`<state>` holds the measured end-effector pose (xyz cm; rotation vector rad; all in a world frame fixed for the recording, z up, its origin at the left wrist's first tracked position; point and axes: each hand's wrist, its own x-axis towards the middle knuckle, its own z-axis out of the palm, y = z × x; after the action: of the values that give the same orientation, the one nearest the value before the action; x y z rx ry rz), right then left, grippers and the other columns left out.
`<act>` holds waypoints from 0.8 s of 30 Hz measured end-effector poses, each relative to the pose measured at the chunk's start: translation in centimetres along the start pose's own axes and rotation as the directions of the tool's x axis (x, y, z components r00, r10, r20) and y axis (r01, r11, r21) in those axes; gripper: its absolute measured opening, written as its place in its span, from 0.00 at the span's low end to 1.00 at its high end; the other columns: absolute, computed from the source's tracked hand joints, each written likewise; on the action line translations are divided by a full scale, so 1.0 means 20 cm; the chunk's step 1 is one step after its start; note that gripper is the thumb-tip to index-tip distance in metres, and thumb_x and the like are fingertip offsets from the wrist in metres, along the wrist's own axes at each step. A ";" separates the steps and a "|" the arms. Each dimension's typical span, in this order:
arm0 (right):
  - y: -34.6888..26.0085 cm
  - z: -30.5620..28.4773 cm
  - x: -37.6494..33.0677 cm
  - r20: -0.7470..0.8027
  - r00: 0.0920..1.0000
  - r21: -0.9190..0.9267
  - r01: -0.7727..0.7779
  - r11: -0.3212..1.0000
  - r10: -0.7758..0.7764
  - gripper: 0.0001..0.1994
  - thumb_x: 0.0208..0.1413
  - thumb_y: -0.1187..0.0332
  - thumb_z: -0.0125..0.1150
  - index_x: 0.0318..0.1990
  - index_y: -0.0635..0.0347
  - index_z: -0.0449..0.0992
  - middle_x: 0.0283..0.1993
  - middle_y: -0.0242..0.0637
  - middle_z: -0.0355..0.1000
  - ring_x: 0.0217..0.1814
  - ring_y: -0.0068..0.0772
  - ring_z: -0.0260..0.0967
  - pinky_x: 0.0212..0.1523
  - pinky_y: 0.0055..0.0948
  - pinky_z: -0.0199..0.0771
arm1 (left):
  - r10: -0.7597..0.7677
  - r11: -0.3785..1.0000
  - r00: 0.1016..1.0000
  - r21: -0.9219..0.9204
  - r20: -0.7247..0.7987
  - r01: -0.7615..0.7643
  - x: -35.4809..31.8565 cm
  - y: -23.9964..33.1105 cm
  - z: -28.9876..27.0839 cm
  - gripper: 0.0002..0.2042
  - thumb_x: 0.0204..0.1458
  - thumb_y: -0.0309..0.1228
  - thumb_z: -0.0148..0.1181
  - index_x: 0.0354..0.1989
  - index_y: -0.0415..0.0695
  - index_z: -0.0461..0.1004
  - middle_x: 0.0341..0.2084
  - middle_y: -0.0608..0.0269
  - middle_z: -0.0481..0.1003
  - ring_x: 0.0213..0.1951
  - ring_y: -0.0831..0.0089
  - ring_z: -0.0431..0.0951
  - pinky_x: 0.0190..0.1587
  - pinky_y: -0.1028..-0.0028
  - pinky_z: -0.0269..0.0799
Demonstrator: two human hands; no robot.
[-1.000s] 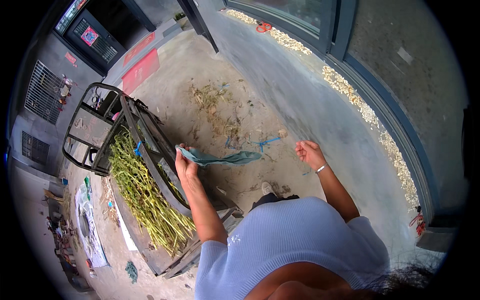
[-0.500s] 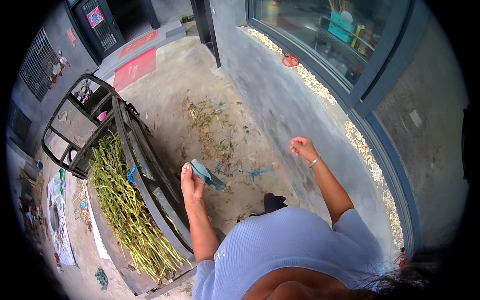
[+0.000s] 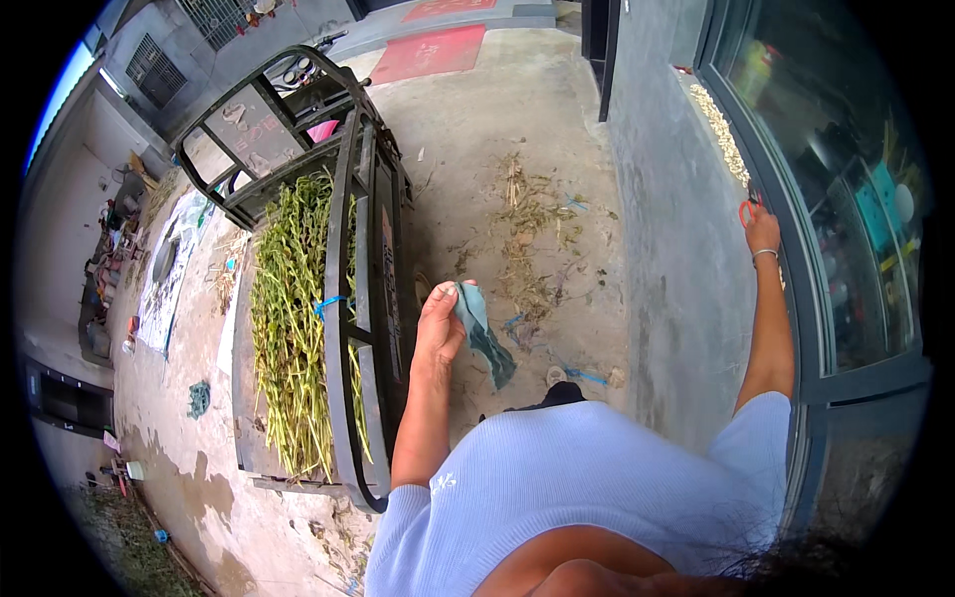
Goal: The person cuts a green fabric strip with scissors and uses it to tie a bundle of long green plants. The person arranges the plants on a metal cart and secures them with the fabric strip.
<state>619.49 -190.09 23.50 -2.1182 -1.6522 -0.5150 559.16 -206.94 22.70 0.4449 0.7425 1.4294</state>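
Note:
My left hand is closed, thumb against fingers, on one end of a crumpled teal piece of cloth. The rest of the cloth hangs down to the right, above the concrete ground. Far out on the right, my right hand is at the window ledge, with its fingers closed at the red-orange handles of a pair of scissors. The dark part of the scissors points away from me. My fingers and the ledge hide some of the scissors. Pale dried pieces lie along the ledge beyond them.
A dark metal cargo cart stands at my left, loaded with cut green stalks near a blue tie. Dry plant scraps litter the ground ahead. A grey wall and a glass window run along my right.
My right hand has moved out to the ledge and closed at the scissors. My left hand still holds the cloth, which now hangs lower. The view has turned rightward.

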 end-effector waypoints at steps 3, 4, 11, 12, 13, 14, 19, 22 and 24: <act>0.08 0.15 0.18 0.203 0.979 -0.065 -0.022 0.998 0.034 0.08 0.46 0.69 0.55 0.33 0.62 0.72 0.31 0.54 0.70 0.36 0.54 0.69 0.38 0.45 0.70 | 0.042 0.999 0.997 0.002 -0.061 -0.042 0.12 0.04 0.05 0.03 0.54 0.26 0.49 0.35 0.43 0.68 0.40 0.57 0.73 0.37 0.68 0.74 0.43 0.66 0.71; 0.11 0.17 0.21 0.280 0.959 -0.056 -0.019 0.998 0.034 0.08 0.45 0.69 0.56 0.33 0.62 0.73 0.31 0.55 0.70 0.37 0.54 0.69 0.38 0.44 0.70 | 0.051 0.999 0.995 0.006 -0.086 -0.050 0.16 0.05 0.08 0.03 0.54 0.26 0.49 0.35 0.43 0.68 0.40 0.57 0.73 0.37 0.68 0.74 0.43 0.66 0.71; 0.12 0.19 0.21 0.162 0.986 -0.133 -0.008 0.991 0.030 0.11 0.44 0.74 0.54 0.38 0.63 0.70 0.32 0.54 0.71 0.36 0.53 0.70 0.35 0.45 0.71 | 0.135 0.986 0.964 -0.068 -0.229 -0.154 0.35 0.13 0.12 0.04 0.53 0.27 0.52 0.37 0.44 0.68 0.43 0.60 0.72 0.40 0.70 0.74 0.45 0.65 0.71; 0.14 0.20 0.22 0.159 0.987 -0.151 0.015 0.988 0.010 0.12 0.45 0.75 0.53 0.39 0.63 0.70 0.31 0.53 0.71 0.35 0.53 0.70 0.35 0.45 0.71 | 0.139 0.983 0.957 -0.079 -0.256 -0.164 0.38 0.15 0.14 0.05 0.53 0.27 0.52 0.37 0.44 0.68 0.43 0.60 0.73 0.40 0.71 0.74 0.45 0.65 0.71; 0.15 0.21 0.24 0.166 0.986 -0.168 0.008 0.986 0.020 0.12 0.44 0.75 0.53 0.40 0.63 0.69 0.30 0.52 0.71 0.35 0.53 0.70 0.35 0.45 0.71 | 0.156 0.979 0.957 -0.090 -0.245 -0.183 0.41 0.15 0.12 0.06 0.53 0.27 0.52 0.39 0.43 0.69 0.43 0.61 0.73 0.40 0.71 0.74 0.45 0.66 0.72; 0.14 0.22 0.26 0.172 0.985 -0.179 -0.003 0.984 0.034 0.13 0.44 0.76 0.53 0.41 0.63 0.69 0.30 0.52 0.72 0.35 0.53 0.70 0.35 0.45 0.71 | 0.158 0.978 0.948 -0.091 -0.275 -0.189 0.44 0.17 0.12 0.08 0.54 0.27 0.52 0.41 0.42 0.69 0.43 0.61 0.73 0.39 0.70 0.74 0.45 0.66 0.72; -0.10 -0.15 0.28 0.115 0.986 0.036 -0.127 0.991 0.122 0.19 0.42 0.76 0.57 0.46 0.65 0.67 0.24 0.44 0.71 0.27 0.39 0.70 0.29 0.33 0.70 | 0.217 0.962 0.915 -0.086 -0.339 -0.260 0.49 0.27 0.23 0.07 0.56 0.26 0.47 0.41 0.42 0.68 0.41 0.59 0.73 0.41 0.68 0.74 0.45 0.64 0.71; -0.30 -0.36 0.17 0.167 0.979 0.663 -0.202 0.721 0.121 0.23 0.44 0.77 0.58 0.51 0.67 0.64 0.22 0.33 0.67 0.21 0.23 0.65 0.24 0.22 0.65 | 0.243 0.956 0.917 -0.080 -0.316 -0.281 0.52 0.35 0.21 0.08 0.56 0.26 0.46 0.43 0.41 0.68 0.40 0.60 0.73 0.40 0.69 0.74 0.45 0.65 0.72; -0.48 -0.35 0.03 0.217 0.974 0.885 -0.167 0.434 -0.069 0.25 0.45 0.78 0.56 0.54 0.68 0.61 0.21 0.28 0.64 0.18 0.17 0.60 0.21 0.18 0.61 | 0.264 0.944 0.913 -0.108 -0.310 -0.310 0.52 0.39 0.22 0.09 0.56 0.26 0.47 0.43 0.39 0.67 0.40 0.60 0.73 0.41 0.70 0.74 0.46 0.66 0.72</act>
<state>610.04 -191.16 30.61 -1.3646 -1.4314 0.5999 556.36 -195.17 29.25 0.2282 0.8167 1.8453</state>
